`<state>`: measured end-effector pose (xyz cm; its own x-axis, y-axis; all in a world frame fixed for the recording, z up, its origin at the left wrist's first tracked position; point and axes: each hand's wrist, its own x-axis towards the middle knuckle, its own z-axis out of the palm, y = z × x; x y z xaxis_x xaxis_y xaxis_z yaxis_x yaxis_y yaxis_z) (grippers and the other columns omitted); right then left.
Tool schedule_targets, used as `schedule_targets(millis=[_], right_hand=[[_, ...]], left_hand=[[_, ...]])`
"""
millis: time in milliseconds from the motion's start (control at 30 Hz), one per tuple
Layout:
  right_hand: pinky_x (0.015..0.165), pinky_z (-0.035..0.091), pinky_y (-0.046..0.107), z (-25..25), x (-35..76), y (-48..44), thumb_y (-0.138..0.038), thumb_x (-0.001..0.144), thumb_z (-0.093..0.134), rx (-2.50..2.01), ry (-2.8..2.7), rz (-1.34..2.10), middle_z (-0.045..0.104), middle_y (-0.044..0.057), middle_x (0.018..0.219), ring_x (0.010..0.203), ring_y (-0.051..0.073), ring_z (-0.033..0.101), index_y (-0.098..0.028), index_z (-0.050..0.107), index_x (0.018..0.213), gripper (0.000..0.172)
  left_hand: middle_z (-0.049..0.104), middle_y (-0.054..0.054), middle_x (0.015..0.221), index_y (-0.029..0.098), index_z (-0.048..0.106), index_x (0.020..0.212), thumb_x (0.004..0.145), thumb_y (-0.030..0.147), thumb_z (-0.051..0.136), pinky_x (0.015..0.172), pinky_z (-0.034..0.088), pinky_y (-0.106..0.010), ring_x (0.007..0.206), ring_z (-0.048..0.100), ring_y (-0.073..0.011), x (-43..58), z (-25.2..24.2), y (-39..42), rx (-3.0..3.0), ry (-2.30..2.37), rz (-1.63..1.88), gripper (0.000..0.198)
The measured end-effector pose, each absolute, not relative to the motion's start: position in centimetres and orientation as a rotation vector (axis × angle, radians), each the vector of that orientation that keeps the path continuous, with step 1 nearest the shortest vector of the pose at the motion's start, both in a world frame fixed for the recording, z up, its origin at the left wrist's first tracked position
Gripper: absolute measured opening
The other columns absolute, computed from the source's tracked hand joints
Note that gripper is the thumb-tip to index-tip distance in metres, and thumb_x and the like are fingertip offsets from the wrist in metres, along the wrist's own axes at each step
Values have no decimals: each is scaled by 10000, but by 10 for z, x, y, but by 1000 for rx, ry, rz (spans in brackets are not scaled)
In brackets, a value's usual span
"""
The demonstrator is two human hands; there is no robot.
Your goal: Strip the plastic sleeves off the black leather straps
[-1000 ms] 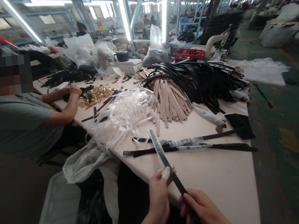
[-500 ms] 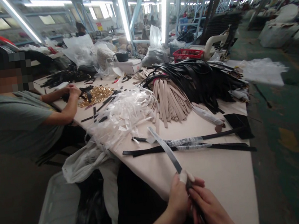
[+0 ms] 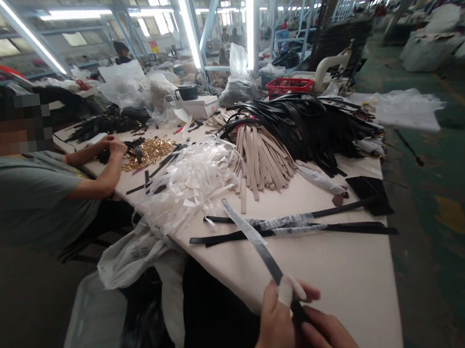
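Note:
A black strap [image 3: 270, 261] with clear plastic film around its far end runs up and left from my hands, over the table edge. My left hand [image 3: 277, 321] is closed around it, with white coverings on the thumb and a fingertip. Just below, my right hand [image 3: 331, 334] grips the same strap nearer to me; some of its fingers are hidden. Beyond them, two dark bundles of straps [image 3: 360, 228] lie across the table, partly wrapped in clear film. A heap of white plastic strips [image 3: 198, 172] lies farther left.
Beige straps [image 3: 258, 159] and a big pile of black straps [image 3: 315, 124] cover the table's middle. At left, a person [image 3: 34, 187] handles small parts by gold hardware [image 3: 151, 152]. A grey plastic bin [image 3: 79, 328] stands below the table's left edge.
My hands have moved slightly down with the strap, and the right hand has slid lower along it. The wrapped end has shifted a little left.

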<state>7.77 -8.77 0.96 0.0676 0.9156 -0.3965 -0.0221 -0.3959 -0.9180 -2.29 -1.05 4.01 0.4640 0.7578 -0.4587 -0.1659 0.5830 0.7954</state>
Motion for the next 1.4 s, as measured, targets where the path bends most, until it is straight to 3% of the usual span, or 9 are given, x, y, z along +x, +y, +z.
schedule_targets(millis=[233, 400, 567, 767, 933, 1067, 1167, 1267, 1400], right_hand=[[473, 394, 237, -12, 75, -91, -752, 871, 410, -1542, -852, 1451, 619, 39, 599, 501, 144, 561, -167, 631, 835, 627], [383, 307, 215, -19, 70, -88, -799, 861, 318, -1619, -826, 1575, 586, 12, 489, 355, 106, 446, -173, 583, 810, 683], [645, 492, 264, -18, 72, -89, -777, 857, 389, -1725, -894, 1277, 704, 102, 734, 680, 189, 639, -187, 628, 715, 652], [372, 263, 205, -37, 66, -93, -827, 830, 328, -1675, -760, 1595, 546, -8, 428, 332, 97, 389, -171, 593, 811, 708], [539, 445, 235, -30, 66, -87, -753, 867, 403, -1694, -874, 1344, 661, 60, 621, 572, 160, 596, -190, 609, 727, 615], [418, 318, 228, -40, 66, -95, -841, 810, 338, -1672, -827, 1535, 548, 5, 448, 386, 124, 463, -179, 608, 770, 716], [450, 322, 219, -46, 66, -98, -861, 788, 337, -1667, -859, 1572, 544, 10, 447, 401, 115, 469, -160, 607, 768, 751], [434, 308, 222, -46, 66, -92, -883, 767, 316, -1699, -814, 1550, 545, 16, 444, 387, 117, 458, -168, 583, 748, 764], [437, 326, 237, -46, 73, -89, -817, 824, 331, -1716, -849, 1520, 568, 19, 473, 408, 133, 477, -172, 590, 772, 697]], left_hand=[[733, -117, 878, 157, 671, 880, 826, 591, 613, 761, 513, -354, 811, 674, -250, -19, 18, -12, 628, 849, 562, 441], [743, -141, 938, 152, 614, 869, 857, 527, 560, 827, 511, -401, 840, 700, -267, -7, 8, -1, 491, 895, 682, 379], [714, -120, 756, 140, 631, 808, 839, 566, 545, 699, 524, -361, 732, 691, -259, -4, -11, -19, 412, 944, 561, 436], [729, -122, 977, 168, 597, 958, 868, 473, 542, 735, 528, -359, 778, 703, -228, -7, -7, 19, 382, 1000, 733, 323], [706, -98, 764, 166, 607, 756, 819, 548, 587, 670, 508, -321, 671, 666, -211, -9, -31, -24, 404, 1024, 644, 387], [736, -159, 940, 127, 640, 940, 898, 490, 470, 765, 532, -354, 771, 702, -231, -18, -22, 21, 269, 958, 608, 403], [732, -161, 979, 133, 603, 1042, 908, 407, 459, 776, 541, -383, 761, 708, -231, -18, -5, 78, 294, 970, 747, 338], [725, -129, 876, 146, 593, 999, 887, 365, 490, 685, 537, -365, 691, 695, -227, -11, -1, 79, 411, 1028, 744, 268], [709, -130, 858, 137, 607, 896, 891, 482, 460, 613, 510, -337, 698, 678, -236, -11, -14, 25, 464, 1007, 655, 375]])
